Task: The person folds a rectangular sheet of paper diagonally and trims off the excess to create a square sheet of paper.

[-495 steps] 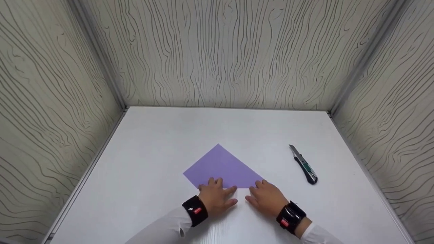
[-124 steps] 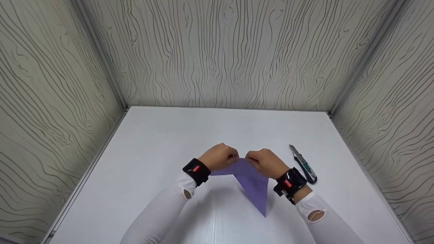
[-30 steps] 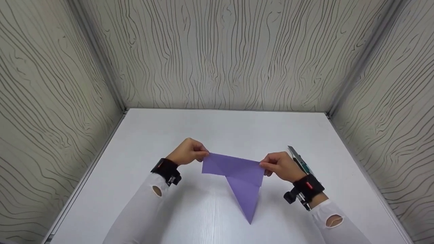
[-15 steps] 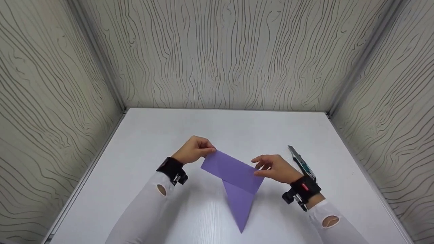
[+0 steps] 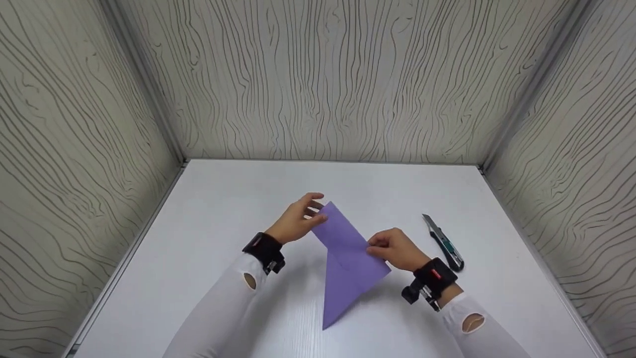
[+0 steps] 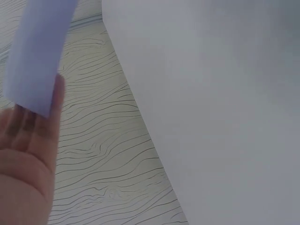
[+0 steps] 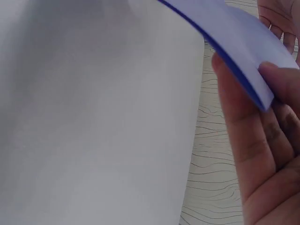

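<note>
A folded sheet of purple paper (image 5: 348, 258) is held up over the table, with a long pointed flap angled down toward the front. My right hand (image 5: 397, 248) pinches its upper right edge between thumb and fingers; in the right wrist view the thumb (image 7: 281, 79) lies on one face and the fingers on the other. At the sheet's upper left end, my left hand (image 5: 297, 219) has its fingers spread and loosely extended, with the thumb near the front face. The left wrist view has the paper end (image 6: 35, 61) in front of those relaxed fingers.
A utility knife (image 5: 444, 243) with its blade out lies on the white table (image 5: 233, 199), to the right of the right hand. Wood-grain panels (image 5: 318, 89) enclose the table at the back and both sides.
Since a second ago the paper has turned, its left end rising and its pointed flap swinging left. The right hand has shifted its pinch inward along the edge; the left fingers have loosened.
</note>
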Demonstrator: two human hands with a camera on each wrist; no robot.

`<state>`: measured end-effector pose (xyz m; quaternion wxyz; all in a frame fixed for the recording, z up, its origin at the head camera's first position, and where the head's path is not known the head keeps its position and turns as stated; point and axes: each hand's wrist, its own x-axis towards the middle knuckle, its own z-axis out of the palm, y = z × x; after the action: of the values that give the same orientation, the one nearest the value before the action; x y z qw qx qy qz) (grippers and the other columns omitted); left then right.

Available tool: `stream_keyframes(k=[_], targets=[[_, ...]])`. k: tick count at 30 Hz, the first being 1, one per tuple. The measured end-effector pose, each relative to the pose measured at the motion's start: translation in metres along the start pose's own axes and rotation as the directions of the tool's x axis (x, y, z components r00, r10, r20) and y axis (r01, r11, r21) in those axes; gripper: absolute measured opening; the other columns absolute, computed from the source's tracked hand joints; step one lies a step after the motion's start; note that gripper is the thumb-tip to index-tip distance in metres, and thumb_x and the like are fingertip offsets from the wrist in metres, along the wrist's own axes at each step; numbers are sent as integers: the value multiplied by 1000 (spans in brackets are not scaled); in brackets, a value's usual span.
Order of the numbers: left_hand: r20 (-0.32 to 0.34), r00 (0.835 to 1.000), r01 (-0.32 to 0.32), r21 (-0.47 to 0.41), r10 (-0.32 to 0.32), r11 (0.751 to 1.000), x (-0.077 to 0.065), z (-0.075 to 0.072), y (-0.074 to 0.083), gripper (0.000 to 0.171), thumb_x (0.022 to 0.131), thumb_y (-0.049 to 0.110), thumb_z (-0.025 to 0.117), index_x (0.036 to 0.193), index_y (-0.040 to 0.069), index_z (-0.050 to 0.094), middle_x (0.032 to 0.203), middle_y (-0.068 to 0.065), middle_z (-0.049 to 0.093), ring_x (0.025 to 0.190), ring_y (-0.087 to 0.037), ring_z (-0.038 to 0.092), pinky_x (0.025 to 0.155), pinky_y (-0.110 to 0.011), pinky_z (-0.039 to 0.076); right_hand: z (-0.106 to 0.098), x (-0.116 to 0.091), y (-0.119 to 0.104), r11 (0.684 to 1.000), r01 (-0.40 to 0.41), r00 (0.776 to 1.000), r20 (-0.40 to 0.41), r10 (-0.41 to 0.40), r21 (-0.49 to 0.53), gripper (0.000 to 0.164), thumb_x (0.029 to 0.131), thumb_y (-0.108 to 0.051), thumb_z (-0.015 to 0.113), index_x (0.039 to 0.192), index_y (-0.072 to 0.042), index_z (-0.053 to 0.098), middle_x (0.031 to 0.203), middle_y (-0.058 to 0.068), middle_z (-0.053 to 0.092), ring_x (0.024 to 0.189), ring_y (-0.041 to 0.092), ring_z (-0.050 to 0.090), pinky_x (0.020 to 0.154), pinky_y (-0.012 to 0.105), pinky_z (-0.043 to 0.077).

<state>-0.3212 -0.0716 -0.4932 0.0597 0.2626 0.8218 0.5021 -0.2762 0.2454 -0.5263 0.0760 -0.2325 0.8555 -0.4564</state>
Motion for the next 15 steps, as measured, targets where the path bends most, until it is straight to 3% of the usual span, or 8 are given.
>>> stream_keyframes(k=[4,8,11,15], targets=[[3,998,70,71,-70,995,-5,11,-6,84,107,32,71,172,7,24,170,-24,41,152,-41,50,122,-56,47,-2,2,12,994,-92,991,-94,97,62,14,100,-3,74,105,9,78,87,14,80,70,6,65,62,20,55],[43,995,75,277,-90,958,-13,26,-9,92,103,43,75,173,11,24,178,-20,27,162,-39,36,129,-55,37,-3,5,23,975,-180,967,-160,201,133,17,100,-2,73,107,12,77,88,14,81,71,8,69,62,21,58],[119,990,10,447,-71,894,-19,42,-10,86,101,46,76,170,14,37,178,-17,31,161,-37,38,128,-52,41,-1,7,29,951,-247,943,-179,279,186,18,98,-1,74,108,14,76,87,12,81,70,8,70,61,21,58],[221,975,-122,607,-20,785,-27,66,-11,74,99,45,79,162,16,52,171,-14,44,156,-35,47,123,-47,48,4,9,34,917,-318,913,-181,365,241,19,97,0,74,108,14,76,84,6,79,70,9,69,61,22,58]])
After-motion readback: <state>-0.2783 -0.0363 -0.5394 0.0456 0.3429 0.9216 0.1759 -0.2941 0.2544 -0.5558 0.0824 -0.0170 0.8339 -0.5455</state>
